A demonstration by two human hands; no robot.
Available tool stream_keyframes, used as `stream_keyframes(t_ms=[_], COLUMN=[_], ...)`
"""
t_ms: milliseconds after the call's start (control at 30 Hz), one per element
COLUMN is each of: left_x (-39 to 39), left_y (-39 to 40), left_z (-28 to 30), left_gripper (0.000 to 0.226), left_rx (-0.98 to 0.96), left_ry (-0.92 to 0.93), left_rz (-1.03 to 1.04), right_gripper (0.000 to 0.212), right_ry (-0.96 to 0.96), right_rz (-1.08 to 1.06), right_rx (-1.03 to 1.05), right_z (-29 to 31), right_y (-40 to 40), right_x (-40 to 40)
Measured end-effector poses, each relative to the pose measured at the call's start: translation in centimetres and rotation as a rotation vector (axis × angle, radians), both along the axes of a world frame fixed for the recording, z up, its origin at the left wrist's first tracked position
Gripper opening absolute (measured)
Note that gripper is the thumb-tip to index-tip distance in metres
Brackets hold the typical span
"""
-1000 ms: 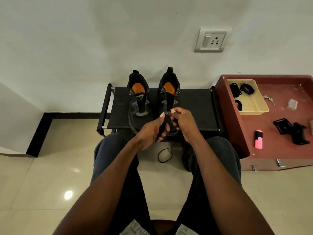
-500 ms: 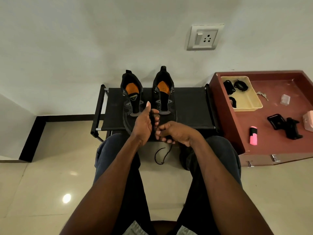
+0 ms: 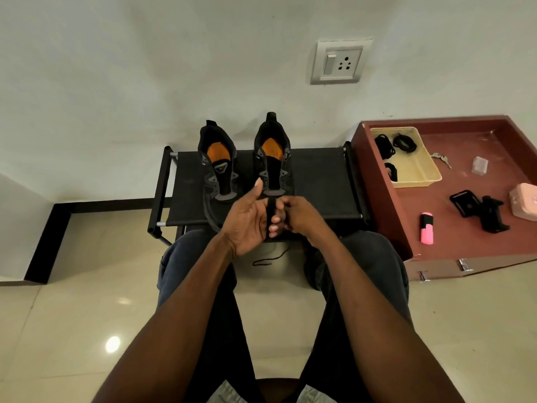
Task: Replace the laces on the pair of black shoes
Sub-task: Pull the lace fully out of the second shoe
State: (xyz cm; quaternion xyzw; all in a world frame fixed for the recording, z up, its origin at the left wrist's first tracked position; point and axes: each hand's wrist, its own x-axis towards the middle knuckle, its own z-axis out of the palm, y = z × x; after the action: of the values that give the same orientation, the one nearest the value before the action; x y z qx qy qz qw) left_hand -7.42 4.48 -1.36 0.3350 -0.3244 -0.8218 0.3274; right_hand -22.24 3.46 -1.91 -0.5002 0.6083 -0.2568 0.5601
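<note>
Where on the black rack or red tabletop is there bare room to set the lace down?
The black rack is bare right of the right shoe, up to its end rail. The red tabletop is bare behind the clear box. It is crowded around the pink highlighter and phone holder.

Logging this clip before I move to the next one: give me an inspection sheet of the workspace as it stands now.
Surface: black fabric shoe rack against the wall, on a tiled floor.
Job's things: left black shoe and right black shoe on the rack, orange insoles showing, eyelets unlaced; black lace wound round the left fingers, its end hanging to the floor.
Clutter: red-brown cabinet top holding a cream tray with bundled black laces, keys, a pink highlighter, a black phone holder.
Hands: left hand holds the lace coil; right hand pinches the lace.
Cables: nothing seen.
Surroundings: wall socket with switch.
</note>
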Motion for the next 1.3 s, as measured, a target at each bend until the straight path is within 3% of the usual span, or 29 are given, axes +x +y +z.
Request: stream_keyframes(t_ms=[67, 167, 333, 433, 567, 633, 700, 800, 933, 1033, 1133, 1200, 1300], left_x=[0.0, 0.0, -0.3, -0.5, -0.5, 0.0, 0.7, 1.2, 1.5, 1.5, 1.0, 0.9, 1.2], left_y=[-0.2, -0.5, -0.7, -0.4, 0.3, 0.4, 0.2, 0.0, -0.6, -0.8, -0.6, -0.5, -0.3], left_z=[0.0, -0.4, -0.8, -1.3, -0.8, -0.4, -0.3, -0.2, -0.4, -0.8, -0.9, -1.2, -1.7], left_gripper=[0.064, 0.062, 0.065, 0.070, 0.071, 0.073, 0.075, 0.074, 0.065, 0.064, 0.066, 0.071, 0.080], left_rx=[0.027, 0.027, -0.079, -0.160, -0.157, -0.107, -0.061, -0.007, 0.024, -0.023, -0.087, -0.143, -0.175], left_ry=[0.095, 0.096, -0.242, -0.422, -0.451, -0.387, -0.240, -0.044, 0.122, -0.040, -0.301, -0.440, -0.514], left_rz=[0.142, 0.350, 0.402, 0.245, 0.007, -0.098, -0.139, -0.024, 0.289, 0.413, 0.346, 0.225, 0.030], right_gripper=[0.033, 0.023, 0.021, 0.020, 0.021, 0.022, 0.024, 0.022, 0.018, 0.020, 0.019, 0.020, 0.022], right_ry=[0.096, 0.141, -0.080, -0.261, -0.514, -0.438, -0.190, 0.110, 0.188, 0.029, -0.139, -0.253, -0.491], right_rz=[0.158, 0.406, 0.507, 0.390, -0.017, -0.158, -0.170, 0.046, 0.413, 0.536, 0.516, 0.442, 0.154], right_rx=[0.062, 0.110, 0.185, 0.120, -0.018, -0.063, -0.076, -0.016, 0.115, 0.189, 0.197, 0.159, 0.043], right_z=[0.3, 0.6, 1.3, 1.4, 1.2, 0.8, 0.1, -0.6, -0.3, 0.1, 0.9, 1.2, 1.3], right_y=[0.5, 0.8, 0.6, 0.3, -0.5, -0.8, -1.0, -0.5, 0.6, 0.7, 0.4, 0.2, -0.2], right_x=[0.4, 0.3, -1.3, -1.8, -1.8, -1.6, -1.1, 0.0, 1.0, 0.7, -0.5, -1.1, -1.4])
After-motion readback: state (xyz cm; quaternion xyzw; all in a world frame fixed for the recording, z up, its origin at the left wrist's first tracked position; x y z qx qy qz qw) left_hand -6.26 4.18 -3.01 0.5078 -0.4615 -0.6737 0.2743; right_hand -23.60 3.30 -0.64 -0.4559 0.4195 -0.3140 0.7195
